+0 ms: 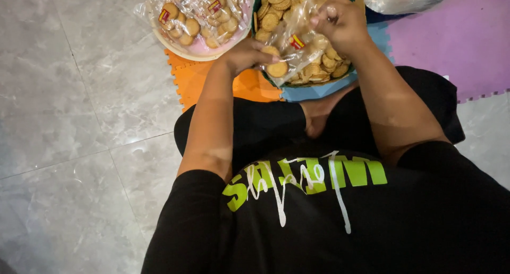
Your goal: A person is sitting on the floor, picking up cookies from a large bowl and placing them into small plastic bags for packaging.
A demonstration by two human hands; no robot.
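**Two hands on one bag of biscuits**

Two hands, one job: I sit cross-legged on the floor and fill a clear bag point(297, 37) over the green basket point(256, 14) of loose biscuits point(276, 0). My left hand point(247, 55) is curled under the bag's lower end, fingers closed around it and pressing a biscuit point(277, 68) through the plastic. My right hand point(342, 21) is up at the bag's mouth, fingers pinched shut on the film; whether a biscuit is between them I cannot tell. The bag hangs tilted between both hands, right above the basket, with several biscuits and a small red-and-yellow label already inside.

I judge this the filling step, partway through. The next move calls for keeping the mouth open with one hand while the other stays cupped below, so nothing slips out.

To my left, on the orange mat point(186, 85), a pale bowl point(175, 49) holds packed bags point(199, 13).
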